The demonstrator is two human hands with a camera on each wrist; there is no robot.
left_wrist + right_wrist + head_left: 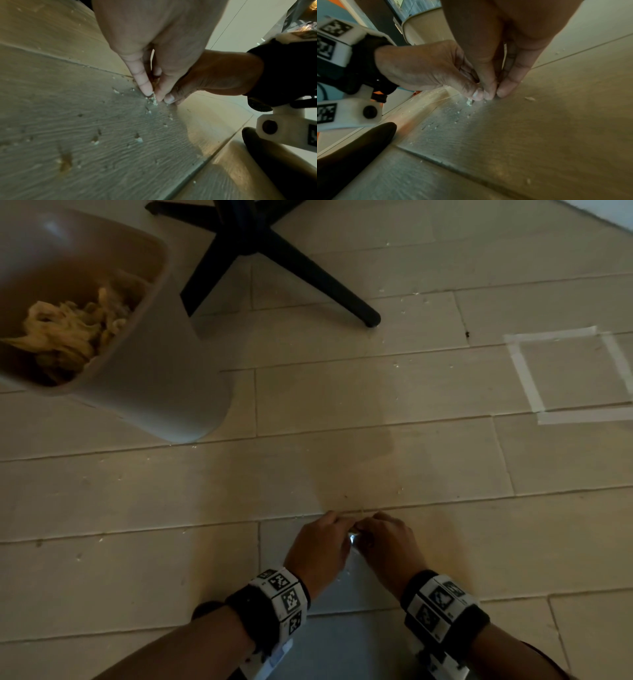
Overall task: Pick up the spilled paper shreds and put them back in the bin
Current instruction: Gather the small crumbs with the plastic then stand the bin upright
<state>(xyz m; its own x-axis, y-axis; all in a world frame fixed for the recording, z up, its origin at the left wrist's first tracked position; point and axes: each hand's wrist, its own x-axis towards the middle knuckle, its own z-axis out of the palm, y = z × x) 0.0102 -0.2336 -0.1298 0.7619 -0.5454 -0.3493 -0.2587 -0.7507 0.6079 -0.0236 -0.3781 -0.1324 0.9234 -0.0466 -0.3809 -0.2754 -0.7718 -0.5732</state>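
A beige bin (164,392) stands at the upper left, tilted in view, with a heap of tan paper shreds (68,330) inside. Low in the middle, my left hand (337,520) and right hand (368,523) meet fingertip to fingertip on the floor. The left wrist view has my left fingertips (145,88) pinching a small white clump of shreds (153,99). My right hand (496,93) pinches at the same clump (469,102), its thumb against the left fingers. Tiny white crumbs (139,140) dot the boards around it.
A black star-shaped chair base (274,244) spreads its legs above, one leg ending near the middle. A square of white tape (565,378) marks the pale plank floor at the right. A dark shoe tip (368,136) lies close behind the hands.
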